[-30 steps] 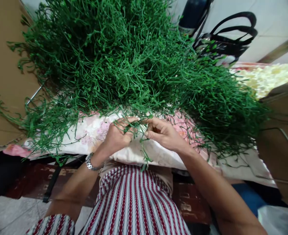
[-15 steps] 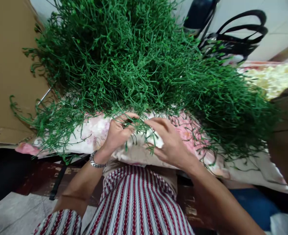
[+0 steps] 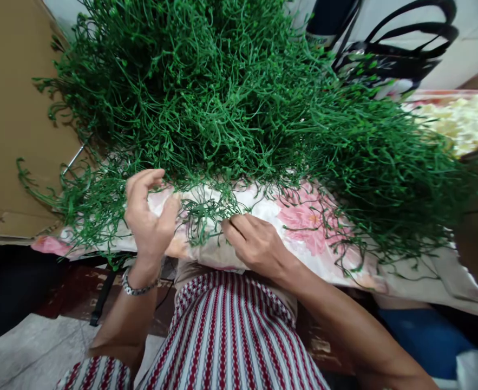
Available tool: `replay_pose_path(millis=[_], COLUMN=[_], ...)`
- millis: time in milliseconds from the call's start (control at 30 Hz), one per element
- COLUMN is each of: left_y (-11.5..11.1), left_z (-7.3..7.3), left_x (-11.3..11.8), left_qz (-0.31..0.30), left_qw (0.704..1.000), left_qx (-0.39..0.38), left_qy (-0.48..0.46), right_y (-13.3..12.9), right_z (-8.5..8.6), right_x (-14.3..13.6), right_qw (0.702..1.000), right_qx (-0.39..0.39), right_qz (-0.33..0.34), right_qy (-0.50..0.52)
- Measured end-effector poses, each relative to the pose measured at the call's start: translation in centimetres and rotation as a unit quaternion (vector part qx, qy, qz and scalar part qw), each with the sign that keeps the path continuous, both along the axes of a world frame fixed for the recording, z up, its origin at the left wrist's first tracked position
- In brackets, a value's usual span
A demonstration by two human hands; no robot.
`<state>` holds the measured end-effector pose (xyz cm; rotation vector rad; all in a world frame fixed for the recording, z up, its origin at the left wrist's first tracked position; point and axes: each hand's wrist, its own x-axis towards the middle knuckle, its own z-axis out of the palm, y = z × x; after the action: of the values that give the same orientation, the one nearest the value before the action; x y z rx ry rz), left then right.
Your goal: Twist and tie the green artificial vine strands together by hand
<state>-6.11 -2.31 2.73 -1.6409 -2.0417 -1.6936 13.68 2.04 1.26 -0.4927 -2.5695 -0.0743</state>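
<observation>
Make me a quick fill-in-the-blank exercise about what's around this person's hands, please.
1. The bare, wide-open hand is the person's ____ one.
2. The tangled heap of thin, curly stems is coloured ____.
3. The large flower printed on the white cloth, right of both hands, is ____.
4. The black patterned fabric bag has ____ arched handles.

Missing words: left; green; pink; two.

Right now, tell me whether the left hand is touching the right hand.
Apart. The head view shows a plain gap: green stems and floral cloth show between the open left hand and the curled right hand.
</observation>
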Motion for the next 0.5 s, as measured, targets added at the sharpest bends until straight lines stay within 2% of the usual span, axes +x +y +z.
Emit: replay_pose_path(millis=[33, 67, 100, 167, 233, 300, 400, 500], left_y=[-0.2, -0.1, 0.1, 1.1, 2.4, 3.3, 3.3, 2.2], left_z=[0.7, 1.3, 1.8, 2.2, 2.0, 1.3, 0.1, -0.6], left_x=[0.5, 1.0, 1.5, 2.2, 2.3, 2.0, 1.2, 1.1], left_qz=[0.009, -0.009, -0.045, -0.118, -0.159, -0.174, -0.161, -0.13], left_qw=[0.998, 0.992, 0.981, 0.94, 0.9, 0.896, 0.948, 0.979], left_qx=[0.024, 0.016, -0.021, -0.125, -0.213, -0.251, -0.219, -0.155], left_qy=[0.058, 0.122, 0.187, 0.295, 0.346, 0.322, 0.166, 0.016], right_y=[-0.2, -0.3, -0.4, -0.5, -0.6, -1.0, -1.7, -2.1], right_z=[0.2, 0.3, 0.4, 0.3, 0.0, -0.2, -0.2, 0.5], right_x=[-0.4, -0.8, -1.1, -1.8, -2.1, -2.1, -1.2, 0.4], right_qw=[1.0, 1.0, 0.999, 0.998, 0.997, 0.996, 0.988, 0.98], right_qx=[0.005, 0.012, 0.02, 0.032, 0.021, -0.011, -0.084, -0.149], right_qz=[0.001, 0.004, 0.007, 0.011, 0.015, 0.032, 0.088, 0.133], right_qy=[-0.012, -0.022, -0.032, -0.048, -0.066, -0.086, -0.095, 0.013])
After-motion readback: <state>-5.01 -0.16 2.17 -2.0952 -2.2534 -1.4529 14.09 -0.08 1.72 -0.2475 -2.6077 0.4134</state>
